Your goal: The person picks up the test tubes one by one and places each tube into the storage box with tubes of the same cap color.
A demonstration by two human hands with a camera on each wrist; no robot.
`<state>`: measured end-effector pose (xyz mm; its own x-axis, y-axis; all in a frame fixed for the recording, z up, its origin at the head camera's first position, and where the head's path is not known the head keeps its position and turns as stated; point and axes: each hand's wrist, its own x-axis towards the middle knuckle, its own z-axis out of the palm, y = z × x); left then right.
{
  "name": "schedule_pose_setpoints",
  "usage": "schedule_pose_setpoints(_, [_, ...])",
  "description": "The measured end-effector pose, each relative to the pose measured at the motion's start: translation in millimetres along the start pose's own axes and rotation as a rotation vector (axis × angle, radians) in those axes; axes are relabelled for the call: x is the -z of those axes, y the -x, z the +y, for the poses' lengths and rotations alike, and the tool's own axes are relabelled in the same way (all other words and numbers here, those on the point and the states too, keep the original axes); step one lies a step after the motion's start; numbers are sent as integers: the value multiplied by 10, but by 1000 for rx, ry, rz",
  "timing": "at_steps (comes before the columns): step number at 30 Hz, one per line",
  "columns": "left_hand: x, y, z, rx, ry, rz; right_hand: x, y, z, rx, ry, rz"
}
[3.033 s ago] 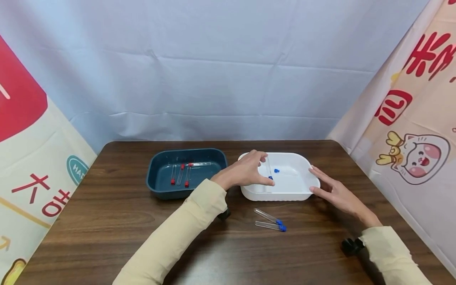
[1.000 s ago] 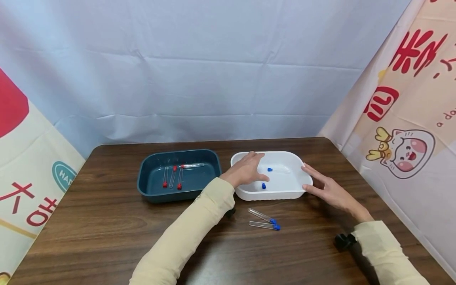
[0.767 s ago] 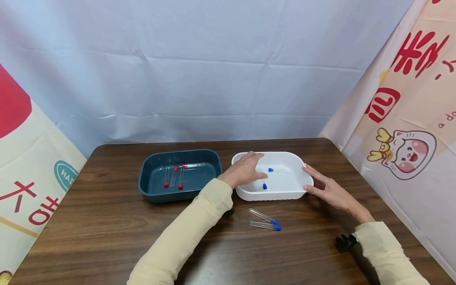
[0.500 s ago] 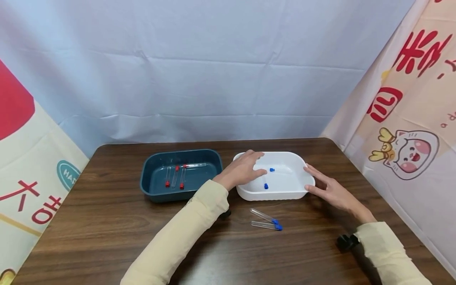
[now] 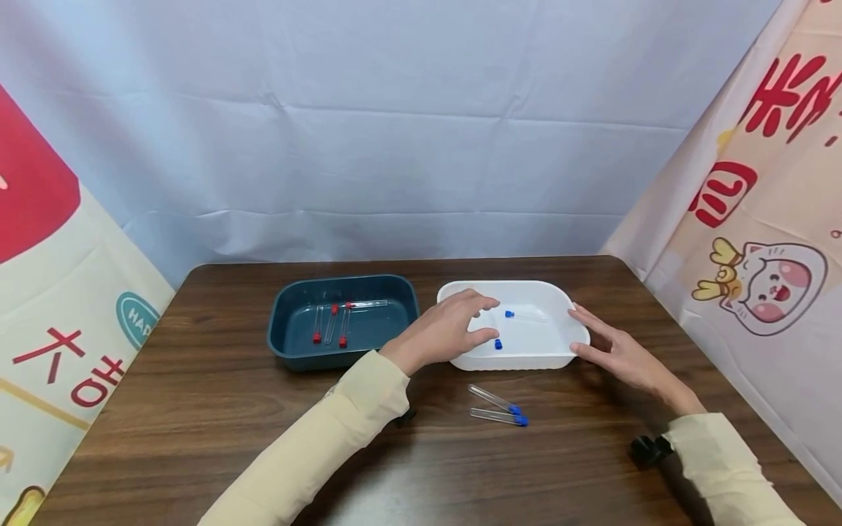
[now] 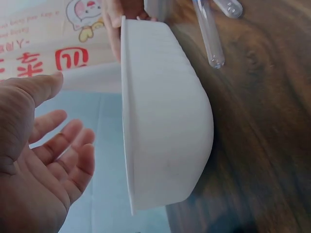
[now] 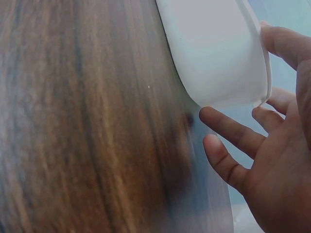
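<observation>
My left hand [image 5: 447, 330] hovers over the left part of the white tub [image 5: 526, 361], fingers spread and holding nothing. In the left wrist view its palm and loosely bent fingers sit beside the tub's wall. My right hand [image 5: 625, 358] touches the tub's right end, thumb at the rim and fingers loosely extended along the outside. Inside the tub lie two clear test tubes; their blue caps [image 5: 498, 344] show, but one tube is partly hidden by my left hand. Two more blue-capped test tubes [image 5: 496, 408] lie on the table in front of the tub.
A dark teal tub [image 5: 279, 351] stands left of the white one, with several red-capped test tubes [image 5: 345, 329] inside. Both tubs rest on a brown wooden table [image 5: 217, 409]. A pale cloth [image 5: 421, 146] hangs behind it, and printed cloths hang at both sides.
Three seconds ago my left hand held a blue-capped test tube in the white tub; that tube now lies on the tub's floor. The hand has since drawn back slightly. My right hand stays at the tub's end.
</observation>
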<state>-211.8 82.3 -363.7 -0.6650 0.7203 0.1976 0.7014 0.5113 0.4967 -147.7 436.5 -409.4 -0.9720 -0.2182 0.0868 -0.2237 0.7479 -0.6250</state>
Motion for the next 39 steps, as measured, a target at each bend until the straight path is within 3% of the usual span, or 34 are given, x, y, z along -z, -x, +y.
schedule_pose_setpoints(13, [43,395,71,-72,15,-19,10,-9,10,15,17,3])
schedule_pose_setpoints(19, [25,531,62,-67,25,-45,11,-12,25,15,28,-7])
schedule_pose_setpoints(32, [-127,661,65,-70,58,-114,15,-14,31,7,23,-12])
schedule_pose_setpoints(39, [-291,659,51,-79,19,-148,17,-6,26,8,15,-8])
